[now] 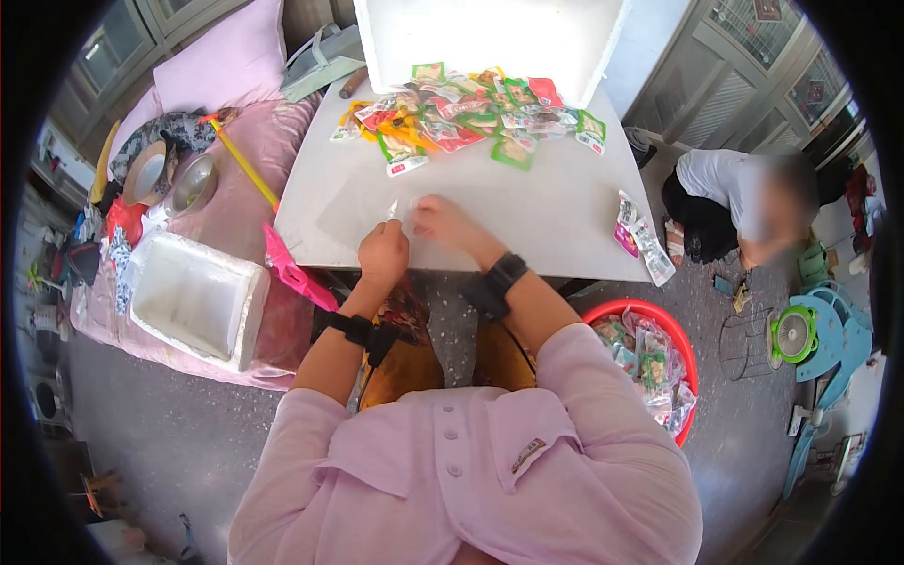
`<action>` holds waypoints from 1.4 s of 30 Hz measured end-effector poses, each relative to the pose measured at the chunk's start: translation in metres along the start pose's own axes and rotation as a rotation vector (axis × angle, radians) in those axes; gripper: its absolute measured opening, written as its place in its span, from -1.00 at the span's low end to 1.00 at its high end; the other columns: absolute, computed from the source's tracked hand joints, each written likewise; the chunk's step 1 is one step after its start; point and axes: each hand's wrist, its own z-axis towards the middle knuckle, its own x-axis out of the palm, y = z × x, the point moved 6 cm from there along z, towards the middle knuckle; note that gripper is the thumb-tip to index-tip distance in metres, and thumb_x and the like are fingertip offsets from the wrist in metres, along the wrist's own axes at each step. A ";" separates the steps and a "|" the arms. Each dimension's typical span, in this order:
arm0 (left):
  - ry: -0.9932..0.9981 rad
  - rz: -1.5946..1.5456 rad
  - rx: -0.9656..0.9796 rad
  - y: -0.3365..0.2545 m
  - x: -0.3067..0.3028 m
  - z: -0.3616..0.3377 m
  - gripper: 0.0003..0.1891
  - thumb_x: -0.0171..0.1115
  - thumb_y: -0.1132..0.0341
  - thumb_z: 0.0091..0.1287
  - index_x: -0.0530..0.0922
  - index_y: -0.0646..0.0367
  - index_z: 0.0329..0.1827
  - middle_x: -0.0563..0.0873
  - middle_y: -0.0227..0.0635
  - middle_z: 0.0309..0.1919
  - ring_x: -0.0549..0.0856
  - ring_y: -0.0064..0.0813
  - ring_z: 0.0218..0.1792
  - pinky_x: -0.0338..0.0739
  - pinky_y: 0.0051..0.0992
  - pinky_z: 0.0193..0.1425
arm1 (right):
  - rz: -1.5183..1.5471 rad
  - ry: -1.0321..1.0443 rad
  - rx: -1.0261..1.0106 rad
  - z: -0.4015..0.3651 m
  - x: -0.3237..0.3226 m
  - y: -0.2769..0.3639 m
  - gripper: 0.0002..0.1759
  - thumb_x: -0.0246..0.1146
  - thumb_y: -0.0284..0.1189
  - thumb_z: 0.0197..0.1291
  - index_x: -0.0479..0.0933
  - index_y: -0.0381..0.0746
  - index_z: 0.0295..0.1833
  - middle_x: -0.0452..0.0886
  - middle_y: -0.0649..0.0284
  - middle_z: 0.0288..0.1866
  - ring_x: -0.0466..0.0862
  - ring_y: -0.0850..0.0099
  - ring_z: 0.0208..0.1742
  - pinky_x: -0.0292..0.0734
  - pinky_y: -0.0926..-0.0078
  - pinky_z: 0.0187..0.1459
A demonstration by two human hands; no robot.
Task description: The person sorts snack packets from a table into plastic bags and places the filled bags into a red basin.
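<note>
Both my hands are over the near edge of the white table (556, 212). My left hand (384, 250) is closed, its fingertips pinching a clear plastic bag (353, 205) that lies partly on the tabletop and is hard to make out. Close on its right, my right hand (443, 222) has its fingers curled together by the bag's edge; blur hides whether anything is between them. Farther back lies a pile of small colourful snack packets (461, 118), in front of a white foam box (490, 42). Several more packets (645, 240) rest at the table's right edge.
A red basket (692, 377) of bagged packets stands on the floor at the right. At the left, a pink-covered bed (273, 141) holds a foam box (250, 311) and metal bowls (195, 184). Another person (716, 188) crouches at the right, near a green fan (794, 334).
</note>
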 end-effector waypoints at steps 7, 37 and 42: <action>-0.041 -0.005 0.102 0.014 0.026 0.009 -0.93 0.03 0.42 -0.07 0.34 0.19 -0.60 0.46 -0.20 -0.65 0.48 -0.14 -0.56 0.37 -0.22 -0.46 | 0.292 -0.160 -0.055 0.045 -0.139 -0.020 -0.81 0.10 -0.38 -0.01 0.38 -0.24 -0.28 0.46 0.28 -0.48 0.52 0.45 -0.47 0.43 0.58 -0.50; -0.050 -0.059 0.069 0.016 0.027 0.009 -0.92 0.03 0.38 -0.03 0.37 0.18 -0.59 0.46 -0.18 -0.63 0.48 -0.14 -0.54 0.35 -0.21 -0.48 | 0.140 -0.291 -0.058 -0.022 -0.105 0.019 -0.77 0.03 -0.58 -0.07 0.34 -0.31 -0.20 0.49 0.19 -0.32 0.54 0.39 -0.38 0.48 0.40 -0.41; 0.047 -0.069 -0.026 0.017 0.035 0.010 -0.87 -0.02 0.32 0.05 0.41 0.18 -0.53 0.51 -0.15 -0.56 0.51 -0.12 -0.48 0.38 -0.22 -0.40 | 0.346 -0.128 0.063 -0.053 -0.086 0.010 -0.75 0.06 -0.55 -0.04 0.34 -0.32 -0.17 0.50 0.20 -0.32 0.54 0.43 -0.38 0.47 0.46 -0.40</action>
